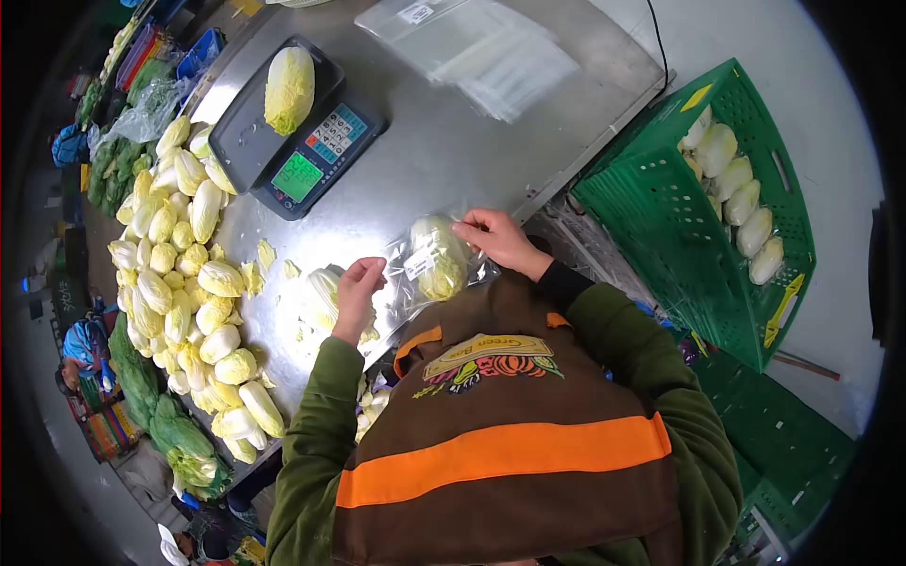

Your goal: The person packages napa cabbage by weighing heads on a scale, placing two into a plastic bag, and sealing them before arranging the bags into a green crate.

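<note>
A napa cabbage (pixel 442 274) lies inside a clear plastic bag (pixel 401 294) with a white label, at the table's near edge. My right hand (pixel 505 243) pinches the bag's upper right edge between thumb and fingers. On the other side, my left hand (pixel 355 294) is closed in a pinch at the bag's left edge; the film between its fingertips is thin and hard to see. Beside my left hand sits a loose cabbage (pixel 322 294) with leaf scraps around it, partly hidden by the hand.
A scale (pixel 326 156) with a lit green display carries one cabbage (pixel 290 91). Many cabbages (pixel 179 274) are heaped along the left. Flat plastic bags (pixel 481 52) lie at the back. On the right, a green crate (pixel 651 222) holds several bagged cabbages (pixel 741 203).
</note>
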The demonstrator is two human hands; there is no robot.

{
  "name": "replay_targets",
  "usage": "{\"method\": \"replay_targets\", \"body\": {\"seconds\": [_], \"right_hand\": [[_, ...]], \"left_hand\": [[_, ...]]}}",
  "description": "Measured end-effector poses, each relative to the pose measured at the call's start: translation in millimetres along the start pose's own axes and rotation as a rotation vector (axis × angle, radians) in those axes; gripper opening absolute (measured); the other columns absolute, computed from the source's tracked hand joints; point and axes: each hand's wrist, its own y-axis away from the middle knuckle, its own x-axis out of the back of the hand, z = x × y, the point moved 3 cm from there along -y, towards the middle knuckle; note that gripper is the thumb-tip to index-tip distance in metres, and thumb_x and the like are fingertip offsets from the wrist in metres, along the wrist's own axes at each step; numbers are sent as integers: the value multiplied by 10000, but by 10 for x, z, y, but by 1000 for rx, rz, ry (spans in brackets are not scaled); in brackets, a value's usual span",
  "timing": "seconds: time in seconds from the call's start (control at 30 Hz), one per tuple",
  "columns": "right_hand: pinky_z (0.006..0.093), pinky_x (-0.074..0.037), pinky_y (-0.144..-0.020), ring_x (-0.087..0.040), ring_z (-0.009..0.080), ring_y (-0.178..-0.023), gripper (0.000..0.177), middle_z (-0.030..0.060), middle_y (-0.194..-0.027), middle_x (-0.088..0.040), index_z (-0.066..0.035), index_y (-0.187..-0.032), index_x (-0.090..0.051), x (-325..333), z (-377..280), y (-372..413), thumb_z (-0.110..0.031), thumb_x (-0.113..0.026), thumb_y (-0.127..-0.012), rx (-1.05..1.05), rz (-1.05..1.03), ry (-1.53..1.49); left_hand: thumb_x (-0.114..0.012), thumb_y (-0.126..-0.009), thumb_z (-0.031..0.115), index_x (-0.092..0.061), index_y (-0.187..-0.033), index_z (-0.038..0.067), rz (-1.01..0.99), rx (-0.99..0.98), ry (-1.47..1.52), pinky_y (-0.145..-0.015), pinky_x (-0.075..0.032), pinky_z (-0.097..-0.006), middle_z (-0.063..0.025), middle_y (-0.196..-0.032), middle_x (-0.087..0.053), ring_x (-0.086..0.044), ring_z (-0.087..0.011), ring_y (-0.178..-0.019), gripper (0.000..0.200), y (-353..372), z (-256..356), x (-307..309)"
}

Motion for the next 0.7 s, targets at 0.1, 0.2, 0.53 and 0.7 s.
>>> {"method": "replay_targets", "body": {"seconds": [0.1,0.2,0.53,0.7], "right_hand": [[348,-464,-536,-549,162,-509,397,41,-622,-584,-2,-788,-622,16,269,-88,-369,-734,-891,-118,202,172],[436,-500,-636,-650,350,-692,317,146,-806,-683,-13,-852,-627,-33,305,-30,-316,-717,-870,-214,181,639],[391,-446,-1022,-528,250,-1213,651,4,-1481,-477,-251,-1458,-489,0,35,296,-198,-654,-830,677,-114,1218],[409,-406,-1048,-486,265,-1267,655,-10,-1495,-478,-244,-1453,-501,-22,107,70,-244,-680,-823,521,-160,990]], "left_hand": [[-708,-936,256,-675,-970,37,20,89,47,-559,-380,-218,50,-690,-536,-479,-59,-600,224,-137,-63,-115],[-714,-935,280,-675,-960,25,70,239,-192,-501,-374,-205,55,-632,-509,-470,-50,-521,259,-260,-280,-188],[-756,-712,62,-466,-1454,148,-241,-908,-1536,-1081,-367,-511,-121,-1554,-380,-423,-388,-1355,801,143,-21,57],[-776,-708,8,-610,-1285,31,-417,-668,-948,-1012,-490,-383,-182,-1291,-633,-609,-344,-1195,601,-205,6,-106]]}}
